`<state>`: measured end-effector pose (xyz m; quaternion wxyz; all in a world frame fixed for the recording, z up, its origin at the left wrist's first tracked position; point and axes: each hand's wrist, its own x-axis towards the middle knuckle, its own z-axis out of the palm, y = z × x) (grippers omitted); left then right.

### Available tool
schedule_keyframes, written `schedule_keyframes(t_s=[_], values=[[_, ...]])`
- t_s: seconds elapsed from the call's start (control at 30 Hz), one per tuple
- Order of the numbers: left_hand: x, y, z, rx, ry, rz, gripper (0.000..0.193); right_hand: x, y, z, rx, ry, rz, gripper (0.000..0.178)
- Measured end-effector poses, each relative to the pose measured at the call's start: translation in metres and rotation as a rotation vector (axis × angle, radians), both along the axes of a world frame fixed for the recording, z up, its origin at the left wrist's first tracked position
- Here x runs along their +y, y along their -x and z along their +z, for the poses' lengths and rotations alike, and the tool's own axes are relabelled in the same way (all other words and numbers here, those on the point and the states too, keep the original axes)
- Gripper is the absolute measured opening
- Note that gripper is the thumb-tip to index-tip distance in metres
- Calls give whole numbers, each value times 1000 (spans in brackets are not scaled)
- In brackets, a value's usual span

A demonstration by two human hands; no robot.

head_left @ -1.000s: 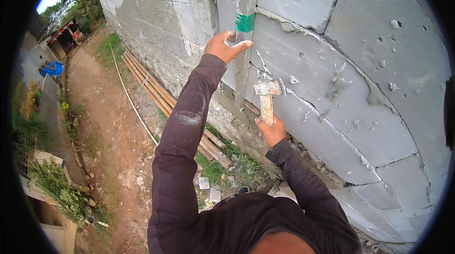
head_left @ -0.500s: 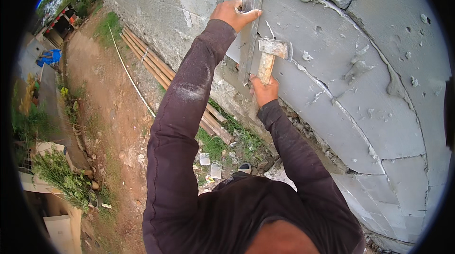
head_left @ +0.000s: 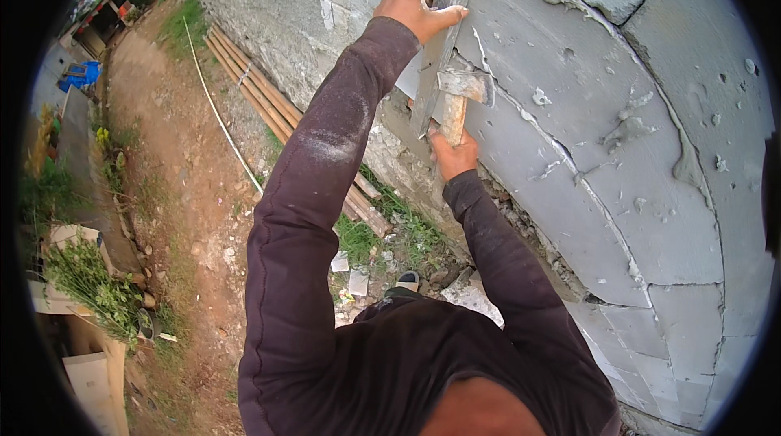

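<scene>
A long grey metal straightedge (head_left: 440, 44) with a green band stands nearly upright against the wall of grey blocks (head_left: 553, 102). My left hand (head_left: 413, 11) is closed around its upper part, thumb across the front face. Lower down, my right hand (head_left: 456, 153) grips the wooden handle of a hatchet (head_left: 465, 85). The hatchet's worn, mortar-smeared head overlaps the straightedge's right edge; whether they touch I cannot tell. My right fingers lie close to the straightedge's bottom end, and some are hidden behind the handle.
Mortar ridges run along the block joints (head_left: 606, 224). Left of me, several long bamboo poles (head_left: 264, 98) lie by the wall's foot, beside a thin pale pole (head_left: 213, 106). A dirt path (head_left: 183, 167) stretches past plants (head_left: 102, 285). Rubble and a pale stone slab (head_left: 474, 298) lie near my foot.
The hatchet head has moved left, closer to the straightedge and now overlapping its edge. The view has shifted slightly. Both hands keep their hold.
</scene>
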<state>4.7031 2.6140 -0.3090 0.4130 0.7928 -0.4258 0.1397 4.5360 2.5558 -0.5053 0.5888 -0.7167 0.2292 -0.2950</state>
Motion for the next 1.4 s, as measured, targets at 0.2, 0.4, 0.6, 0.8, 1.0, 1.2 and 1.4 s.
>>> schedule_keyframes(t_s=[0.2,0.4,0.6,0.8,1.0,1.2,1.4], values=[[8,-6,-7,37,4,8,74,14,-2,1,-17,33,11,35],[24,15,-57,346,466,-32,44,-5,12,31,234,89,39,33],[25,41,-142,127,391,107,18,7,88,-2,191,41,82,34],[20,45,-134,-57,427,185,15,0,145,-43,259,71,24,28],[4,52,-143,-38,586,271,12,5,170,-59,400,-79,-39,33],[-14,60,-142,31,724,371,11,1,217,-88,497,-74,-94,35],[-18,56,-144,54,710,382,11,5,240,-102,566,-51,-120,37]])
